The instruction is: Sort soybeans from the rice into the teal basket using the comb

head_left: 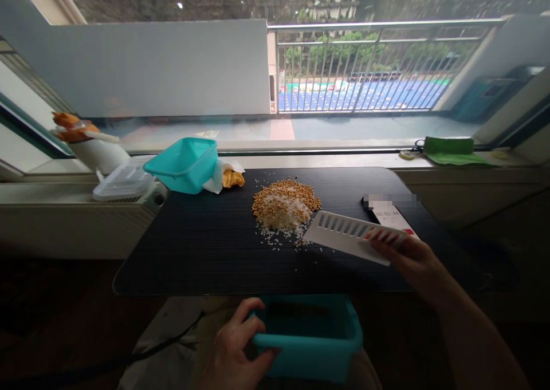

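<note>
Window (pixel 275 75) and dark surface (pixel 184 247), both hands occupied

Before the window stands the dark surface. Below its near edge is the near turquoise container (pixel 309 358), open upward, probably supported by the lap. The left hand (pixel 236 350) is curled over the left part of its rim, it seems in order to keep it steady. Another turquoise container (pixel 184 166) stands at the far left corner, away from both hands.

Around the middle, toward the far side, lies the mixed pile (pixel 286 204) of yellow beans and white grains; some loose grains lie at its near side. The white slotted plate (pixel 339 238) is pinched at its right end by the right hand (pixel 412 258), I suppose so that its left edge remains free. This edge is at the near right side of the pile; whether it touches, I cannot tell. Therefore the pile lies left and farther from the right hand. Just beyond the plate rests a phone (pixel 389 212).
</note>
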Demonstrator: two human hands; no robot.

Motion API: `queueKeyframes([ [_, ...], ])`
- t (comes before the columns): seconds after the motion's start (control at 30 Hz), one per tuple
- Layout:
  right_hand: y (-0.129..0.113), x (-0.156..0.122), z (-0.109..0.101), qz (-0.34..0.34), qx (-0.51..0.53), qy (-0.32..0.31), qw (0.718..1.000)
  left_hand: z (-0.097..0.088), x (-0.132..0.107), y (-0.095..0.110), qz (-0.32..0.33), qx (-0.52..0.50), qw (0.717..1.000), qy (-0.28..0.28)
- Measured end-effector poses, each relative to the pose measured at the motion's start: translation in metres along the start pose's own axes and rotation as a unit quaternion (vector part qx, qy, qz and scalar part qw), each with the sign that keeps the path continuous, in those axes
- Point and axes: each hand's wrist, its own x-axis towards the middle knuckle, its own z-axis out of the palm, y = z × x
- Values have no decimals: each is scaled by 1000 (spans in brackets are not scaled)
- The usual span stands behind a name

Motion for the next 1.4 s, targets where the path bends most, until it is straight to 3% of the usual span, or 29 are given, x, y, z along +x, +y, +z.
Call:
queueKeyframes([
  [0.5,-8,-8,3,18,9,-7,1000,0,-1,-2,5,-5,1000,-2],
  [0.9,-13,-20,10,-37,-17,-111,993,-1,0,0,-3,-15,1000,4],
  [1.17,-13,-37,10,13,3,-211,977,-2,-2,-1,-7,-28,1000,-4],
  [1.4,-14,-15,14,-33,1,-23,999,1,-2,-6,-19,-11,1000,-7],
])
